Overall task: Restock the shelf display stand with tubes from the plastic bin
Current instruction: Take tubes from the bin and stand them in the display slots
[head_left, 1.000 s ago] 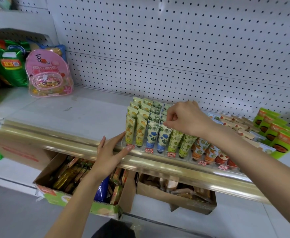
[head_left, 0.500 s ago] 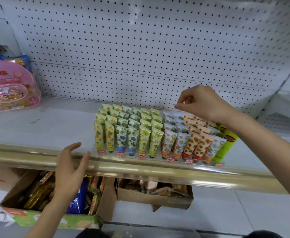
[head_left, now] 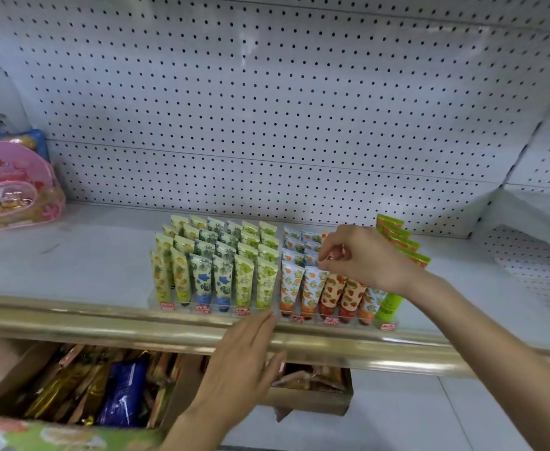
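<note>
Right hand (head_left: 361,255): fingers curled, thumb and forefinger tips closed at the crimped top of an orange-print tube (head_left: 311,255) just left of its knuckles, one row behind the front. Can't tell if it actually grips the crimp or only touches it.

Left hand (head_left: 244,362): flat, fingers straight, holding nothing. Its fingertips reach the front lip of the display stand (head_left: 360,323), just above the gold rail (head_left: 104,323).

The rest of the tubes (head_left: 221,275) stand cap-down in tiered rows, left of the right hand and beyond the left fingertips. Strawberry-print ones sit under the right wrist, tall green ones (head_left: 397,239) behind it. Plastic bin not in view.

My read: this is seating or straightening one tube in its slot, with the left hand bracing the stand.

To do it well:
- Keep the left palm flat on the lip. The stand is light acrylic on a smooth shelf (head_left: 72,271) and will likely slide back if pushed from the top.
- Hold the crimp only and push straight down. Neighbours are touching, so a tilt probably topples the row under the wrist.
- Keep the wrist high so the forearm clears the front row.
- Match the print to the column.
- Release only once the cap sits flat.
</note>
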Motion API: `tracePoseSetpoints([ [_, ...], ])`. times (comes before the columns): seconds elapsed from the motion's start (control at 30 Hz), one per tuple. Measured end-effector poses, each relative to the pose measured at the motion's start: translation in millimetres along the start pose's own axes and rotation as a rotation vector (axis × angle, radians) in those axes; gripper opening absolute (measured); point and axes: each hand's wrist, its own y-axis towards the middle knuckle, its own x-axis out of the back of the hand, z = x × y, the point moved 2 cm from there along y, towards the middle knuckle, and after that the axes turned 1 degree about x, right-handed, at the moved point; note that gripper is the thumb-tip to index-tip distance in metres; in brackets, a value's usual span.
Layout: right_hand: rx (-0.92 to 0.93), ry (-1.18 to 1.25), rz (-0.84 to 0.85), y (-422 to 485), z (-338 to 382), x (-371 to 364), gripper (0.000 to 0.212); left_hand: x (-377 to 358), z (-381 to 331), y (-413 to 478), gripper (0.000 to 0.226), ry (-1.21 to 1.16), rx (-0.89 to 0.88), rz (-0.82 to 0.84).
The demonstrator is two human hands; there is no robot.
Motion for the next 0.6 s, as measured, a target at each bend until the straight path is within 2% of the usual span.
tracePoseSetpoints([
  [0.23, -0.015, -0.045, 0.011, 3, -4, -16, 0.010, -6, -8, 5, 0.058, 0.109, 0.004, 0.061],
  [0.4, -0.054, -0.077, -0.008, 5, -4, -20, 0.025, -5, -7, 8, 0.054, 0.133, -0.010, 0.094],
  [0.6, -0.071, -0.077, -0.025, 5, -4, -23, 0.022, -9, -6, 8, 0.055, 0.165, -0.018, 0.153],
])
